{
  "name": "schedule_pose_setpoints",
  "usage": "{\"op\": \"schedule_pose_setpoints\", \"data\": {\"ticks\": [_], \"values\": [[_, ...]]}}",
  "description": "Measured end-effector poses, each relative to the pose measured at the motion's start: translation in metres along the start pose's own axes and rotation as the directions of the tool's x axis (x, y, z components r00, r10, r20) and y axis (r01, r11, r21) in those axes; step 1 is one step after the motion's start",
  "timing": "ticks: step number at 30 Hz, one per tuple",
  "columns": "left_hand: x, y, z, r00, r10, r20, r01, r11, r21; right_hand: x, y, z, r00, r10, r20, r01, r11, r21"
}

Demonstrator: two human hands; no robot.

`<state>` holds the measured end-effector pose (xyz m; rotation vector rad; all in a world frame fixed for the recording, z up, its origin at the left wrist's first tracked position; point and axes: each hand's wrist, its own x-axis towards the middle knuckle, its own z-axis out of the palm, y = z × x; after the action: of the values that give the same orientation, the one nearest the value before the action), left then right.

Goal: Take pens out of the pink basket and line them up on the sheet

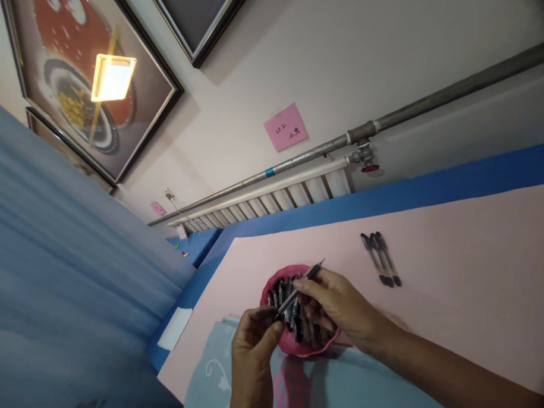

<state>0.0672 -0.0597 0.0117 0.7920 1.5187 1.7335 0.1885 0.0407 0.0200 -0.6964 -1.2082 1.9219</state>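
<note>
In the head view, my right hand (pixel 335 304) grips a slim pen (pixel 289 301) near its writing end, with the bare tip pointing up and to the right. The fingertips of my left hand (pixel 257 343) are pinched at the pen's lower dark end; whether a small part is also between them is hidden. Just beneath both hands stands a pink bowl (pixel 305 350) with a wavy rim, filled with several dark pens and pen parts (pixel 296 325). Further right, three capped pens (pixel 379 258) lie side by side on the pink table covering (pixel 456 282).
A light blue patterned cloth (pixel 217 363) lies at the near edge below the bowl. White paper (pixel 175 328) rests on the blue table edge at left. A blue curtain (pixel 73 268) hangs on the left. Behind the table run a radiator (pixel 272 201) and a pipe (pixel 418 105).
</note>
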Motion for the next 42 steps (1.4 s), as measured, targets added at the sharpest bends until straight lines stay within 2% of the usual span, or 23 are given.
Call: {"op": "schedule_pose_setpoints", "data": {"ticks": [4, 7, 14, 19, 25, 31, 36, 42], "values": [[-0.0014, 0.0001, 0.0032, 0.98, -0.192, 0.052, 0.196, 0.975, -0.101, 0.0017, 0.0035, -0.0016, 0.999, -0.032, 0.001, 0.032, 0.999, -0.026], [-0.0022, -0.0021, 0.0037, 0.949, -0.287, 0.129, 0.299, 0.95, -0.089, 0.0019, 0.005, -0.002, 0.998, -0.058, 0.006, 0.058, 0.995, -0.084], [-0.0005, -0.0017, 0.0007, 0.965, -0.253, 0.07, 0.26, 0.958, -0.118, 0.0028, 0.0061, -0.0021, 0.999, -0.025, -0.025, 0.023, 0.996, -0.09], [-0.0016, 0.0005, 0.0027, 0.931, -0.329, 0.158, 0.345, 0.934, -0.093, 0.0029, 0.0069, -0.0024, 0.999, -0.027, -0.019, 0.026, 0.997, -0.079], [0.0005, -0.0009, 0.0005, 0.965, -0.241, 0.099, 0.252, 0.961, -0.113, 0.0031, 0.0051, -0.0029, 1.0, 0.006, -0.031, -0.007, 0.998, -0.056], [0.0007, -0.0035, 0.0027, 0.924, -0.356, 0.139, 0.37, 0.924, -0.092, 0.005, 0.0088, -0.004, 1.0, -0.011, -0.02, 0.009, 0.997, -0.081], [0.0028, -0.0054, 0.0022, 0.963, -0.257, 0.083, 0.266, 0.957, -0.116, 0.0059, 0.0075, -0.0053, 1.0, 0.009, -0.019, -0.009, 0.999, -0.036], [0.0035, -0.0064, 0.0028, 0.914, -0.367, 0.176, 0.379, 0.924, -0.041, 0.0056, 0.0022, -0.0055, 0.998, 0.06, -0.028, -0.06, 0.998, -0.017]]}}
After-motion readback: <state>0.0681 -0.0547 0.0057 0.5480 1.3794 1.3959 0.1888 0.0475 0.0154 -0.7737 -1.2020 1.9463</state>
